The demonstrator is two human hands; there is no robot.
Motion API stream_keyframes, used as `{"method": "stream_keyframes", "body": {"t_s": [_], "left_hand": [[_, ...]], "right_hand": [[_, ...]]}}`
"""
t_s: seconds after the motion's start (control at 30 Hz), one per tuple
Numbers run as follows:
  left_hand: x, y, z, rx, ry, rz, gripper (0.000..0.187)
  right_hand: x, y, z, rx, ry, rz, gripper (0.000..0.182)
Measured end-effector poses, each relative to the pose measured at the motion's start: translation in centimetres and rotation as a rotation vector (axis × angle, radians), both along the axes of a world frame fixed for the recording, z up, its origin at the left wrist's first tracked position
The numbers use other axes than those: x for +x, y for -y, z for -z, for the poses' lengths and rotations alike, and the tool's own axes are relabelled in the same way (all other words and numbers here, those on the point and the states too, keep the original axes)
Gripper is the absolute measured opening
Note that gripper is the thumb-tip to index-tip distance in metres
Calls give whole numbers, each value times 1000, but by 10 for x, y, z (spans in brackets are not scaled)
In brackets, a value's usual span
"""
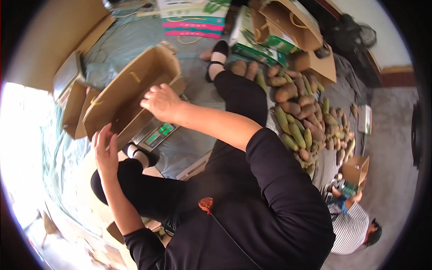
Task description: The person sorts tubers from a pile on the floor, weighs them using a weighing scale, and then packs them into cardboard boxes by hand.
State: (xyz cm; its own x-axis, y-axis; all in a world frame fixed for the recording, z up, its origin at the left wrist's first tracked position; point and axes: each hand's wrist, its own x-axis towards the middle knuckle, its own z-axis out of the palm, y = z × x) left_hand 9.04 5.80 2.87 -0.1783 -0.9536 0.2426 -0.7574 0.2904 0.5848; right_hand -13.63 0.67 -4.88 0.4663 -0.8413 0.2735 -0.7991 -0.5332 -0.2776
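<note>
An open, long cardboard box (pixel 112 105) rests tilted on a scale (pixel 159 134) with lit green digits, left of centre. My left hand (pixel 106 155) is at the box's lower corner, fingers raised and apart beside the near wall. Over the near wall, towards the box's other end, hovers my right hand (pixel 162 102), with loosely bent fingers and nothing visible in them. The part of the box shown inside holds no produce. Whether my fingertips touch the cardboard is hard to tell.
A heap of brown and green tubers (pixel 299 114) lies right of my legs. Printed cartons (pixel 193 20) and an open carton (pixel 290 24) stand at the top. More cardboard (pixel 74 108) is at the left. Another person (pixel 353 227) in stripes sits lower right, by a small box (pixel 355 171).
</note>
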Motion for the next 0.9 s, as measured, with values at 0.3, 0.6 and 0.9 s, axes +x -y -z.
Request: {"method": "stream_keyframes", "body": {"t_s": [0.3,0.6,0.9], "left_hand": [[-1,5,14,30,95,47,30],[-23,14,22,156,256,140,52],[-23,33,54,469,203,187,66]], "right_hand": [[-151,-26,-89,-195,476,279,16],[-276,-198,98,416,312,1000,16],[-219,-446,272,1237,145,1036,22]]}}
